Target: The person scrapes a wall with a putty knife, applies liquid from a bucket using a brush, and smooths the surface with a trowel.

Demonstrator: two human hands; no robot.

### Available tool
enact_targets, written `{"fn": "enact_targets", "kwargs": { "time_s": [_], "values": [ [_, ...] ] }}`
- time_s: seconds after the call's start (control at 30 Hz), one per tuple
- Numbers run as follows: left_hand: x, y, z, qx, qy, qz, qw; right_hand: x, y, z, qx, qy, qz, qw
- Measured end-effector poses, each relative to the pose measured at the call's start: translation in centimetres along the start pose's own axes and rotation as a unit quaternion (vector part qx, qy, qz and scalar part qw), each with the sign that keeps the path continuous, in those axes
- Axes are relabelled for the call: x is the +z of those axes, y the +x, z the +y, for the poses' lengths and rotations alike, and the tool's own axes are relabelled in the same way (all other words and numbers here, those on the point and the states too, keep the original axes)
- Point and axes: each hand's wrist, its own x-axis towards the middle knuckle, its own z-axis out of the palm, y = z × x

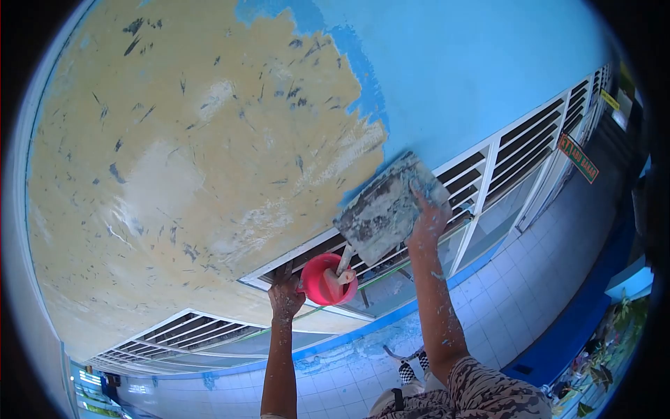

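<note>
Plaster, tan and wet-looking, covers most of the wall [174, 174] I am looking up at, with bare blue paint left toward the upper right. My right hand [427, 222] is raised against that boundary, fingers wrapped tight on the back of a flat trowel [391, 207] whose face is smeared grey and white. The blade lies at the ragged edge where tan meets blue, just above the white louvred vents [502, 167]. I judge the blade stiff and fairly light, but slick with mix; the sensible grip is at its rear handle, which the palm hides, so I cannot say exactly how the fingers sit on it.

My left hand [285, 297] is lower, closed around the side of a small red bucket [328, 279], holding it up near the white window frame [293, 264]. A pale stick or tool handle [343, 262] stands in the bucket; through the fisheye blur I think it is a scraper, though I would not swear to it. With plaster in it the bucket probably weighs more than it looks and would tip readily, so a hold under the rim or by its handle seems safest.

Both forearms are flecked with white. Below them run white wall tiles [502, 307] with a blue band.
</note>
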Motion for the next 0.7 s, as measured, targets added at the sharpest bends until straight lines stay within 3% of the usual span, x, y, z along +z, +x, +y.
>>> {"fn": "enact_targets", "kwargs": {
  "time_s": [0.17, 0.23, 0.3, 0.37, 0.4, 0.43, 0.53, 0.6, 0.67, 0.7],
  "values": [
    [-0.1, 0.1, 0.3, -0.004, -0.002, 0.007, 1.000, 3.0, -1.4, 1.2, 0.042, 0.023, -0.007, 0.999],
    [0.0, 0.0, 0.1, 0.005, -0.003, 0.009, 1.000, 4.0, -0.7, 1.5, -0.025, -0.016, -0.029, 0.999],
    [0.2, 0.0, -0.1, -0.004, -0.003, 0.002, 1.000, 6.1, -1.7, -0.7, -0.002, 0.015, 0.004, 1.000],
    [0.1, 0.0, 0.0, -0.005, -0.018, 0.005, 1.000, 6.1, -1.3, -0.9, -0.058, -0.040, -0.042, 0.997],
    [0.2, -0.2, 0.1, -0.007, -0.022, 0.003, 1.000, 6.7, -1.7, -1.6, 0.001, 0.013, -0.019, 1.000],
    [0.2, -0.2, -0.1, -0.001, -0.015, 0.006, 1.000, 6.3, -1.5, -1.0, -0.001, 0.010, -0.018, 1.000],
    [-0.3, 0.5, 0.4, 0.012, -0.016, 0.016, 1.000, 5.8, 0.0, 0.1, -0.074, -0.089, 0.003, 0.993],
    [-0.6, 0.3, 0.6, 0.013, -0.020, 0.013, 1.000, 8.5, 1.1, -2.0, -0.139, -0.134, -0.064, 0.979],
    [-0.4, 0.2, 0.4, -0.011, -0.029, -0.012, 0.999, 13.9, 1.6, -5.1, -0.054, 0.099, -0.084, 0.990],
    [-0.3, -0.1, 0.1, -0.013, -0.030, -0.017, 0.999, 16.4, 1.6, -6.7, -0.116, 0.113, -0.121, 0.979]
  ]
}}
